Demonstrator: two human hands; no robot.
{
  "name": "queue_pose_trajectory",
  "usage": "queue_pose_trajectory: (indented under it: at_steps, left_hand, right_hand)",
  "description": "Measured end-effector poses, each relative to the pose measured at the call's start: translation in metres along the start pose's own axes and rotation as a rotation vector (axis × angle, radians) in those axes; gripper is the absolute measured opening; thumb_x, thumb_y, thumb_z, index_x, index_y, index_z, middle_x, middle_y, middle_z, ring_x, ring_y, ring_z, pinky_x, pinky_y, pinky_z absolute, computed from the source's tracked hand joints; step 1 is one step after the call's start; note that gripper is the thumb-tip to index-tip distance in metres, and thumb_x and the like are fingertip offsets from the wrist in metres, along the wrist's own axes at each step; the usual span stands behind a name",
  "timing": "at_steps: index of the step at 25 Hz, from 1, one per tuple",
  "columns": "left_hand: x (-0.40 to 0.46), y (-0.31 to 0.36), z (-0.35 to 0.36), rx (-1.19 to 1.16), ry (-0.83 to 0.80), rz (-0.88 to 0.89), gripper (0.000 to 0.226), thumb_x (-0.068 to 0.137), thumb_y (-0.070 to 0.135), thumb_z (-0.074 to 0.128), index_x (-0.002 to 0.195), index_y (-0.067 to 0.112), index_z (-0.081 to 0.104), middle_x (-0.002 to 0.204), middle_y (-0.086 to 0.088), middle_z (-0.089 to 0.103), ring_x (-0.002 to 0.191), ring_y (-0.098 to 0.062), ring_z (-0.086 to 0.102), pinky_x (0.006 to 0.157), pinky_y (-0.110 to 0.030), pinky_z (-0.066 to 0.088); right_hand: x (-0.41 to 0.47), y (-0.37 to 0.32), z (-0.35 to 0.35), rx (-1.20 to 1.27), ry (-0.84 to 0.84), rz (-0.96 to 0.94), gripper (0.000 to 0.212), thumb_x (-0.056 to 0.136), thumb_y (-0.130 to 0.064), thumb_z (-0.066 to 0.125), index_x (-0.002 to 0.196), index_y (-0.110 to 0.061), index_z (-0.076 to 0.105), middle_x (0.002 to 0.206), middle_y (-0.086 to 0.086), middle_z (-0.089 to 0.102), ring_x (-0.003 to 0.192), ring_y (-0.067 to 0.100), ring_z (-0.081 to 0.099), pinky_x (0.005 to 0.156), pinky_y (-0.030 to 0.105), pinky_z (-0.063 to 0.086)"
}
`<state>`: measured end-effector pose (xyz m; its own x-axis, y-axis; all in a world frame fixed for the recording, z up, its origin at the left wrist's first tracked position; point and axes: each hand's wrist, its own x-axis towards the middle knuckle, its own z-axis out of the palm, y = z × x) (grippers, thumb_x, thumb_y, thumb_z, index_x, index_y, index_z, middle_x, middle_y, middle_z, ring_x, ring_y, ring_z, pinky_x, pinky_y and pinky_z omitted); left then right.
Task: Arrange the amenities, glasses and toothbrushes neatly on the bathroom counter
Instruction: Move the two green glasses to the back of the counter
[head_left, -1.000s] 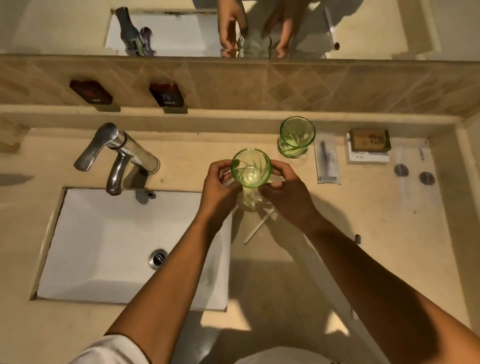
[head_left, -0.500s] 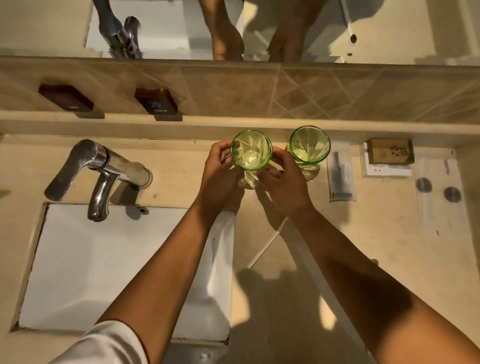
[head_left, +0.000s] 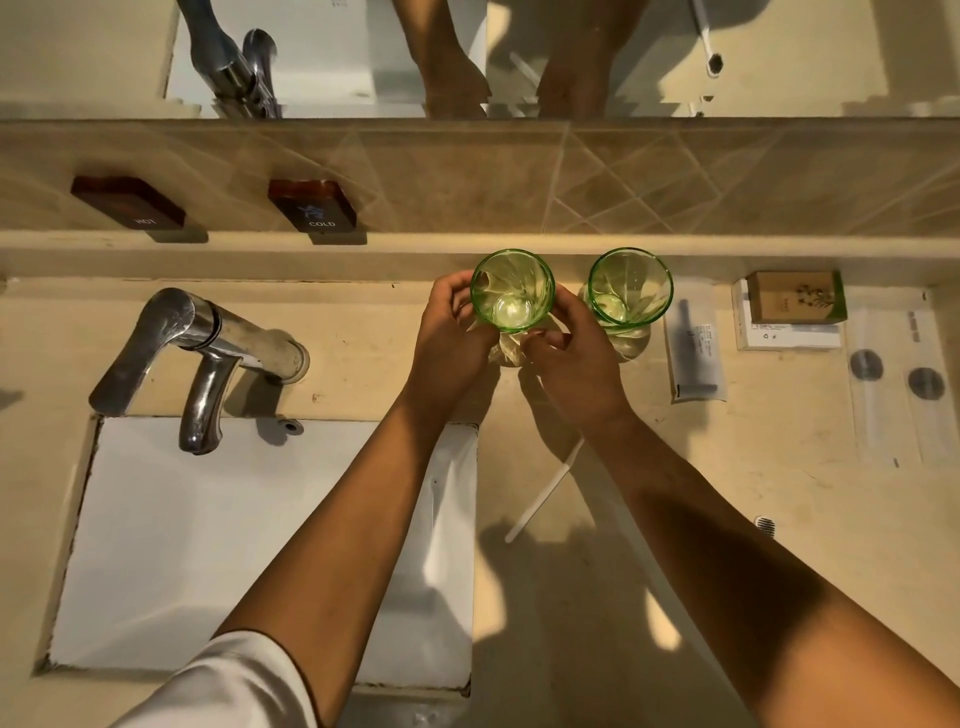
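Note:
Two green glasses stand upright near the back of the beige counter. My left hand and my right hand both grip the left green glass from either side. The right green glass stands alone just beside it. A wrapped toothbrush packet lies to the right of the glasses. Further right sit a brown amenity box on a white box, and clear sachets. A white toothbrush lies on the counter under my right forearm.
A chrome tap and a white sink fill the left half. HOT and COLD plaques sit on the tiled ledge behind. A mirror runs along the top. A small drain cap lies at the right.
Both hands carried the left green glass away from me, from the counter's middle to the back, beside the other glass. The view has tilted closer to the counter.

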<state>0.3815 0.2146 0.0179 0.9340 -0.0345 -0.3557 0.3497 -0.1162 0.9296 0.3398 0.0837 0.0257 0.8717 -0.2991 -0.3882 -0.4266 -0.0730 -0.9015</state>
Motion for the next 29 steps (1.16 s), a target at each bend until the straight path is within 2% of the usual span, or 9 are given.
queue_pose_trajectory:
  at_steps: [2,4,7,10,14,16,19,24,29]
  left_hand:
    - [0.001,0.0,-0.001,0.009,-0.018,0.006,0.058,0.083,-0.001,0.073,0.136,0.003,0.049,0.131,-0.013,0.065,0.121,-0.026,0.066,0.105,-0.053,0.053]
    - [0.002,-0.001,0.0,0.026,-0.027,0.016,0.058,0.084,-0.001,0.074,0.136,0.003,0.049,0.132,-0.012,0.065,0.122,-0.026,0.065,0.105,-0.053,0.053]
    - [0.005,-0.002,0.001,0.051,-0.025,0.033,0.056,0.084,-0.002,0.074,0.135,0.003,0.05,0.131,-0.012,0.065,0.121,-0.025,0.066,0.104,-0.053,0.053]
    - [0.007,-0.002,0.001,0.062,-0.03,0.048,0.056,0.084,-0.001,0.075,0.134,0.003,0.05,0.13,-0.012,0.066,0.12,-0.023,0.066,0.104,-0.048,0.055]
    - [0.009,-0.003,0.0,0.07,-0.034,0.069,0.055,0.084,0.0,0.075,0.133,0.004,0.051,0.128,-0.011,0.066,0.118,-0.021,0.067,0.101,-0.039,0.058]
    - [0.009,-0.003,0.0,0.083,-0.036,0.078,0.055,0.084,-0.001,0.075,0.133,0.004,0.051,0.127,-0.009,0.067,0.118,-0.019,0.067,0.098,-0.032,0.059]
    - [0.009,-0.003,0.0,0.107,-0.031,0.089,0.053,0.084,0.0,0.076,0.132,0.006,0.052,0.118,0.002,0.069,0.111,-0.007,0.068,0.093,-0.024,0.058]
    - [0.007,-0.003,0.001,0.123,-0.033,0.104,0.056,0.086,-0.001,0.075,0.136,0.004,0.05,0.13,-0.008,0.066,0.121,-0.016,0.065,0.102,-0.033,0.056]
    - [0.006,-0.001,0.0,0.125,-0.043,0.093,0.054,0.088,0.001,0.073,0.137,0.005,0.05,0.13,-0.007,0.066,0.121,-0.018,0.065,0.101,-0.032,0.057]
  right_hand:
    - [0.001,0.0,-0.001,-0.005,-0.004,0.01,0.059,0.086,0.001,0.061,0.14,-0.022,0.051,0.095,-0.024,0.069,0.093,0.008,0.071,0.076,0.025,0.056]
    - [0.0,0.0,-0.001,-0.009,0.003,0.012,0.06,0.086,0.001,0.062,0.14,-0.022,0.051,0.091,-0.026,0.068,0.081,-0.008,0.067,0.067,0.009,0.051]
    - [-0.001,-0.003,-0.001,0.001,0.007,0.022,0.059,0.087,0.0,0.062,0.141,-0.021,0.051,0.093,-0.018,0.069,0.07,-0.014,0.063,0.058,0.001,0.043]
    - [-0.001,-0.007,-0.001,0.003,0.018,0.028,0.059,0.087,0.001,0.062,0.141,-0.021,0.05,0.099,-0.008,0.069,0.073,-0.015,0.061,0.057,0.0,0.041]
    - [-0.003,-0.01,0.0,0.004,0.023,0.014,0.06,0.087,0.004,0.06,0.142,-0.019,0.05,0.111,0.002,0.067,0.082,-0.005,0.06,0.06,-0.001,0.041]
    - [-0.003,-0.009,0.001,-0.012,0.018,-0.003,0.058,0.087,0.003,0.06,0.14,-0.019,0.052,0.108,0.002,0.068,0.08,-0.004,0.059,0.061,0.0,0.042]
    - [-0.001,-0.007,0.001,-0.048,0.003,-0.012,0.056,0.087,0.0,0.061,0.137,-0.022,0.055,0.099,-0.002,0.068,0.074,-0.006,0.059,0.061,0.002,0.042]
    - [0.002,-0.001,0.002,-0.069,-0.009,-0.021,0.053,0.084,-0.003,0.063,0.133,-0.024,0.057,0.099,-0.004,0.07,0.082,0.005,0.062,0.063,0.003,0.044]
    - [0.004,0.002,0.003,-0.058,-0.007,-0.041,0.046,0.086,-0.006,0.063,0.128,-0.025,0.061,0.094,-0.011,0.069,0.075,-0.009,0.061,0.063,0.003,0.043]
